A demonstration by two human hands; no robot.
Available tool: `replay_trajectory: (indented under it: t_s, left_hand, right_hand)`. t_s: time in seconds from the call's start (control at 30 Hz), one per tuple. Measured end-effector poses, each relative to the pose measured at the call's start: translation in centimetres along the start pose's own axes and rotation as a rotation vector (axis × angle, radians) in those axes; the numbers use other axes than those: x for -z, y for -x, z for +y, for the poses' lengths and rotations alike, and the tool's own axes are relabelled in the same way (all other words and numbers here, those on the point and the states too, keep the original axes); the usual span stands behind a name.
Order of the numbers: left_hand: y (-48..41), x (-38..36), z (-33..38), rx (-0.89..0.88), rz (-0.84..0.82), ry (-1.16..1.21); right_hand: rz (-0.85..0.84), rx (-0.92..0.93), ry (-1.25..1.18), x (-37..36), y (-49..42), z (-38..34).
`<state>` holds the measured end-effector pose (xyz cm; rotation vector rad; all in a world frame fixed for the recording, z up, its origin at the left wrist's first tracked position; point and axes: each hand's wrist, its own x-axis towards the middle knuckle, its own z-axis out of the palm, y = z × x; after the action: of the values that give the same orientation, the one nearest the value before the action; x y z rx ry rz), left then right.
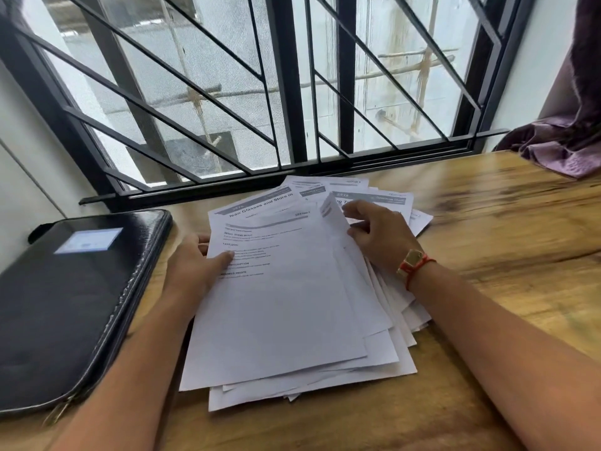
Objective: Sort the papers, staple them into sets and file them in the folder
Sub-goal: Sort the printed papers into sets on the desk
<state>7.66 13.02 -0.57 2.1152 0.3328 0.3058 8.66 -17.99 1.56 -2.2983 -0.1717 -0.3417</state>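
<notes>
Head view looks down on a loose, fanned pile of printed papers (286, 304) lying on a wooden table (494, 229), in the middle of it and just before the window. The sheets overlap at skewed angles, their headed ends toward the window, and the corners of the lower sheets stick out at the near and right sides. The left hand (195, 262) pinches the left edge of the top sheet, thumb laid on the printed face and fingers tucked beneath. The right hand (377, 236) sits at the upper right of the pile, its fingers curled around the raised, bent-up edge of a sheet; a red cord with a gold-coloured piece (413, 262) circles that wrist. To the left of the papers, close but apart from them, a black zip folder (74, 297) lies flat and closed on the table. Beyond stands a black window grille (292, 92), and a purple curtain (572, 138) hangs down onto the table's far right corner.
</notes>
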Motion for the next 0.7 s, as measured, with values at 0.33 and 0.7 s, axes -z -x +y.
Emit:
replay_trajectory:
  t_s: [0.33,0.7]
  left_hand:
    - [-0.27,0.11,-0.38,0.024,0.000,0.015]
    - [-0.06,-0.49,-0.25,0.002,0.041,0.000]
  right_hand:
    - [-0.007,-0.059,-0.012,-0.64,-0.09,0.41]
    - [-0.081,-0.144,0.125,-0.06,-0.53,1.00]
